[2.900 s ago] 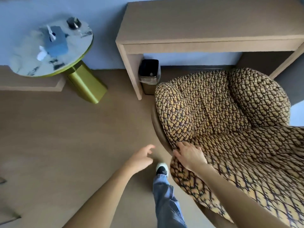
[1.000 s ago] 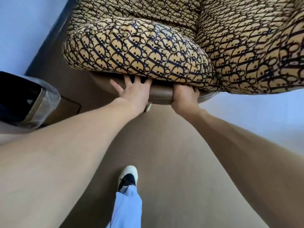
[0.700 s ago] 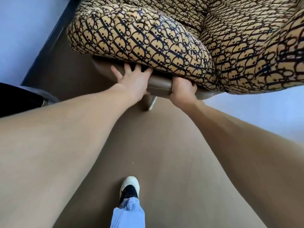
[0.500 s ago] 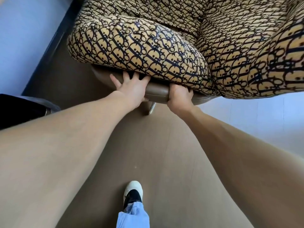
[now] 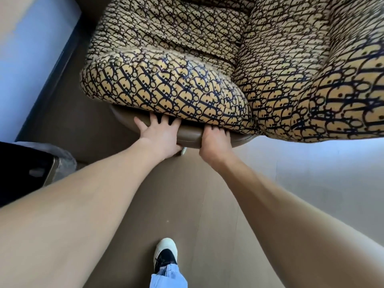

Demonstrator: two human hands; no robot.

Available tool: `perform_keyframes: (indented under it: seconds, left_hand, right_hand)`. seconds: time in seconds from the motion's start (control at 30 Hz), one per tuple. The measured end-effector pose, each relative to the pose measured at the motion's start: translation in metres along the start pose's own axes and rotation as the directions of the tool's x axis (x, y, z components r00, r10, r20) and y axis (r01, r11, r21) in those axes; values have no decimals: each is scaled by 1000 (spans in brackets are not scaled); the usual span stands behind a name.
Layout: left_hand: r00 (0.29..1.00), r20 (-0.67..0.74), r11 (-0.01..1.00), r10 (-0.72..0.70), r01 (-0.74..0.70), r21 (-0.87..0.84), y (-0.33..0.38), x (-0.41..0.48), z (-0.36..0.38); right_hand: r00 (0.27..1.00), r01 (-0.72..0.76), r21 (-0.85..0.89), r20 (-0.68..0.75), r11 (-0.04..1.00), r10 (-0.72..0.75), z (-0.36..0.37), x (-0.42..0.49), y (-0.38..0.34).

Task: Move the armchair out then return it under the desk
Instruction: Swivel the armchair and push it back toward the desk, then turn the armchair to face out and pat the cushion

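Note:
The armchair [image 5: 228, 65], padded in yellow fabric with a dark blue pattern, fills the top of the head view. Its brown shell rim [image 5: 190, 138] runs under the near armrest cushion. My left hand [image 5: 161, 136] lies flat against that rim with fingers spread and tips tucked under the cushion. Just to its right, my right hand [image 5: 215, 142] is curled around the rim's edge, its fingers hidden under the cushion. Both arms are stretched out. The desk is out of view.
A black waste bin with a clear liner [image 5: 31, 169] stands at the left edge, close to my left forearm. A blue wall with a dark skirting [image 5: 56, 65] runs up the left. Brown floor [image 5: 187, 204] lies below, with my shoe [image 5: 165, 254] on it.
The armchair has slid a little away from me and to the right, with both hands staying on its rim. My foot has stepped back and the bin has come further into view.

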State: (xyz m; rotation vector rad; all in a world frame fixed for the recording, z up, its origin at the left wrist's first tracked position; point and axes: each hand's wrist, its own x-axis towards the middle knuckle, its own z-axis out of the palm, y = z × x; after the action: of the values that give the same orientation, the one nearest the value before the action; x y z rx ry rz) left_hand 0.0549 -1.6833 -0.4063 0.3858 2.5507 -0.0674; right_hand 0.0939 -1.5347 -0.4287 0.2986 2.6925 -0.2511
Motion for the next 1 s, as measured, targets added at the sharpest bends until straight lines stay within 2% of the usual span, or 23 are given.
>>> perform_keyframes:
  seconds: [0.17,0.23,0.37,0.47,0.6,0.67,0.73,0.8,0.87,0.93,1.0]
  left_hand:
    - [990,139,1000,26,-28,9,0,-41,-26]
    - [986,162,999,50,-49,-10,2,-61,-55]
    - [995,50,994,90,-87,-66,28,-88,-134]
    - [993,-35,987,112,-115,-113,75,-94,-199]
    - [983,-123,965,137,-161,-208,160,-91,-264]
    - [980,-141,924,141,-181,-336,209,-94,-295]
    - [980,-177,860,93,-169,-482,299,-102,-339]
    - [988,-142,816,60,-131,-563,329,-103,-333]
    - [997,-66,823,42,-72,-563,324,-96,-306]
    - [1000,-11,818,-27,15,-574,333,-88,-300]
    - [995,-7,807,-99,76,-586,373,-78,-322]
  right_hand:
    - [972,123,44,196,991,-129,-65,-33,8]
    - [964,160,24,210,987,-161,-111,-47,21]
    - [979,193,-65,76,979,-188,-206,-71,59]
    - [983,168,-157,-45,973,-177,-273,-78,111]
    - [978,129,-228,-130,965,-162,-341,-91,199]
    - [968,143,-217,-173,966,-183,-379,-93,239]
    - [946,175,-175,-244,969,-215,-438,-88,318]
    - [954,163,-111,-235,980,-185,-435,-92,340]
    - [975,175,-49,-129,983,-180,-404,-107,322]
    - [972,224,27,-74,974,-221,-387,-114,312]
    - [954,298,75,-36,951,-296,-405,-109,335]
